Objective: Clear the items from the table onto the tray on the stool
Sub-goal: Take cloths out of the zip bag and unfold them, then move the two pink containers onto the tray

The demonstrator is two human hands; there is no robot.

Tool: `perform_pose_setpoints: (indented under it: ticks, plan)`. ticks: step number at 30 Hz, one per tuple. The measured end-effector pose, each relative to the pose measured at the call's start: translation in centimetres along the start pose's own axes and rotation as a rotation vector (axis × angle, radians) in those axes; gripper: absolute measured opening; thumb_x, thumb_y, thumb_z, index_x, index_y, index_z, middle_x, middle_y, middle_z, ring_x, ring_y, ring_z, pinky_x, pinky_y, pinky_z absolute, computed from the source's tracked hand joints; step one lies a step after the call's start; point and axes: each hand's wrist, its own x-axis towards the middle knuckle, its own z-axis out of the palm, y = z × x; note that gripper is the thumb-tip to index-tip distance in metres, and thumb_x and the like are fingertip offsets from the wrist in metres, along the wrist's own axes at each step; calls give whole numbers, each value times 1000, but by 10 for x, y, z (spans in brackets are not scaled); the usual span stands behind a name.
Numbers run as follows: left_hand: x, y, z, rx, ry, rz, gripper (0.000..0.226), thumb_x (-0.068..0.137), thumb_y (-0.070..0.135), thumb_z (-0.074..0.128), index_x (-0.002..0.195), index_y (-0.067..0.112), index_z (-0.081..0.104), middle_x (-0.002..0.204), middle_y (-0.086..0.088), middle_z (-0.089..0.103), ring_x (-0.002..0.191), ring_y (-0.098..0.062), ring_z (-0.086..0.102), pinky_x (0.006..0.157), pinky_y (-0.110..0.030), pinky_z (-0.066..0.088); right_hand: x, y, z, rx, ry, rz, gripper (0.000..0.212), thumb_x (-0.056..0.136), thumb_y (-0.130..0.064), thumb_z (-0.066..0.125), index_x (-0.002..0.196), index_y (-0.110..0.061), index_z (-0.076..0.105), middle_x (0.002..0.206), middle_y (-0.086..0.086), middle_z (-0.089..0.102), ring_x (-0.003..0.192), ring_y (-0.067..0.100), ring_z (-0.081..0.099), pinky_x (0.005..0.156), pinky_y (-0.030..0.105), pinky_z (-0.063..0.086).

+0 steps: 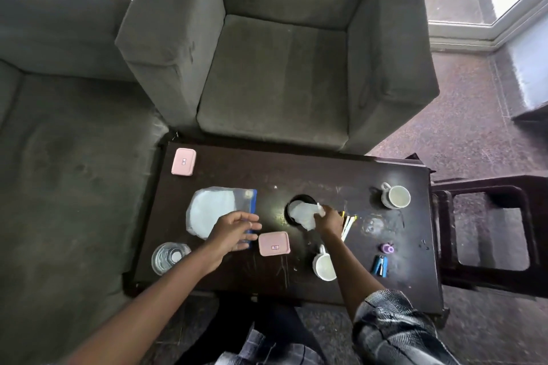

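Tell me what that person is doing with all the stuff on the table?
A person is clearing up a dark table. Their right hand pinches a crumpled white paper at a round black dish in the middle. Their left hand is open above a clear bag with a blue edge. Two white cups, two pink boxes and a glass sit on the table. The stool stands to the right; no tray shows on it.
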Motion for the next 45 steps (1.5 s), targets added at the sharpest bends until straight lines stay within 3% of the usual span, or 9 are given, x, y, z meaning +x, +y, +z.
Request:
perform_pose_setpoints:
  ticks: [4,11,18,20,23,28,35,39,45]
  plan:
    - [1,-3,-2,12,5,-10,21,94,12,43,96,20,62,98,1,71,91,-18,67,69,-23,50,9,2,3,14,-23,-8,44,89,-17,57,131,-8,51,126,20,59,115,34,56,88,32,45]
    - [0,-16,-15,37,-2,-22,21,95,12,42,97,19,61,95,3,70,85,-14,66,72,-25,49,9,9,10,155,-33,28,50,87,-28,61,129,-3,51,123,18,59,114,35,55,88,33,43]
    - [7,-50,-46,171,-10,12,19,90,5,53,79,19,59,94,3,63,88,-14,59,68,-18,43,-50,32,24,371,285,368,47,92,-22,49,128,8,45,129,34,45,118,47,45,99,48,38]
    - [15,-68,-61,264,6,36,25,86,1,58,71,21,58,90,-1,63,93,-19,61,75,-23,48,-78,36,39,407,228,413,40,89,-21,51,117,7,52,117,34,54,105,45,54,89,45,46]
    - [19,-96,-87,402,-13,36,16,85,0,55,85,13,65,86,-5,65,95,-24,61,69,-21,45,-122,25,67,467,-113,314,23,82,-28,52,76,-6,54,75,19,57,56,26,58,48,26,46]
    - [32,-143,-138,903,172,139,45,80,15,58,123,25,51,138,3,41,131,-23,35,103,-33,37,-174,8,116,127,-517,144,23,95,-13,44,75,-16,55,68,2,56,39,5,52,37,14,35]
    - [72,-186,-177,1168,173,164,89,79,14,66,145,42,13,158,-2,-3,143,-37,7,109,-51,31,-208,24,151,-83,-505,149,23,88,-8,44,72,-18,57,62,-1,54,38,7,48,38,15,31]
    - [87,-195,-178,1287,75,255,97,75,21,74,145,40,10,158,-1,0,141,-34,16,104,-43,40,-216,41,154,-176,-492,101,25,87,-5,44,68,-17,56,60,-1,54,34,2,46,38,18,33]
    - [89,-190,-173,1306,57,305,80,75,15,73,138,35,28,146,0,24,126,-29,34,90,-36,49,-220,65,142,-213,-438,96,32,78,0,45,57,-22,56,56,1,58,41,8,51,39,17,35]
